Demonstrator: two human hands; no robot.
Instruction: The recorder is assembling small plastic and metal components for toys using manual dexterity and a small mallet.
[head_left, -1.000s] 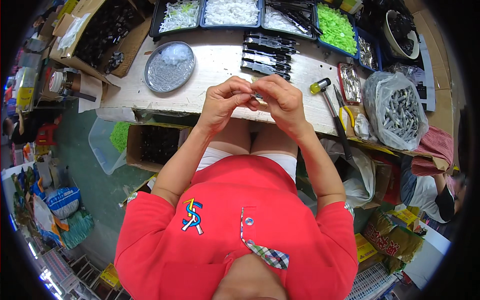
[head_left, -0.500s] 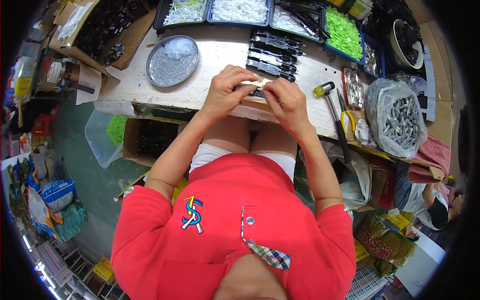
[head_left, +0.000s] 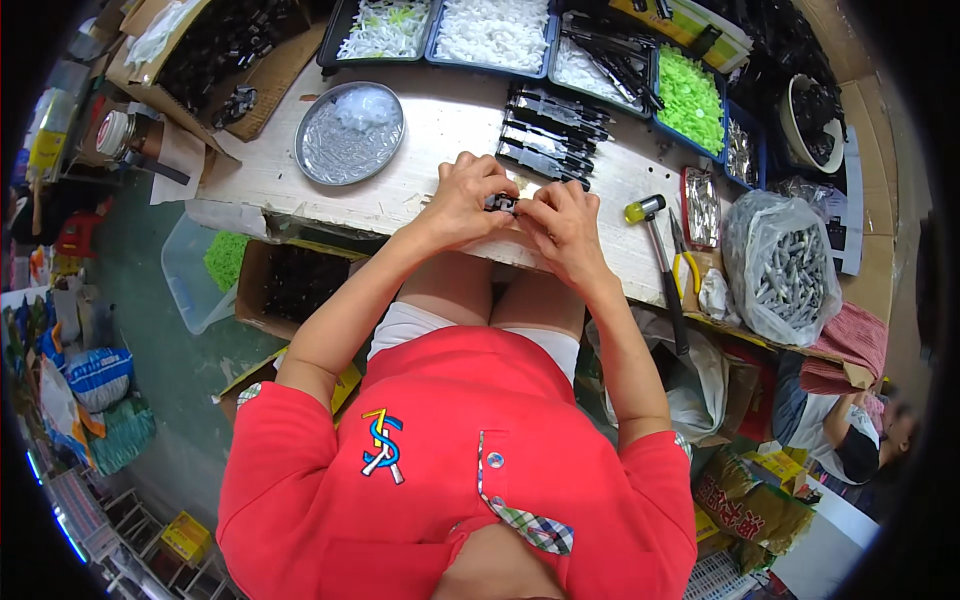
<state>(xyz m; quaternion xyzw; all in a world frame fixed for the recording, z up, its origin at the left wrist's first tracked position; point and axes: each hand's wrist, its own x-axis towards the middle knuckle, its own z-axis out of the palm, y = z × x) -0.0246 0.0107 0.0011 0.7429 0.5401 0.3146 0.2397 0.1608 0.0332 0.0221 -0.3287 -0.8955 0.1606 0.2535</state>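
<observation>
Close to the table's front edge, my left hand (head_left: 464, 202) and my right hand (head_left: 566, 226) meet with fingertips pinched. Between them sits a small dark part with shiny bits (head_left: 499, 202); its exact kind is too small to make out, and the fingers cover much of it. Just beyond the hands lies a row of black flat parts with shiny metal faces (head_left: 548, 135), stacked side by side. To the left of my hands rests a round metal tray (head_left: 348, 160) with clear small pieces (head_left: 366, 107) heaped at its far side.
Along the back stand bins of white pieces (head_left: 492, 32) and green pieces (head_left: 688, 98). At right lie a hammer (head_left: 660, 262), yellow-handled pliers (head_left: 684, 258) and a plastic bag of metal parts (head_left: 785, 265). An open cardboard box (head_left: 262, 95) stands at left; another person (head_left: 850, 425) is at far right.
My hands have drawn slightly nearer each other, and the pale piece seen between the fingers is no longer visible; the dark part now shows there. The whole view has shifted slightly.
</observation>
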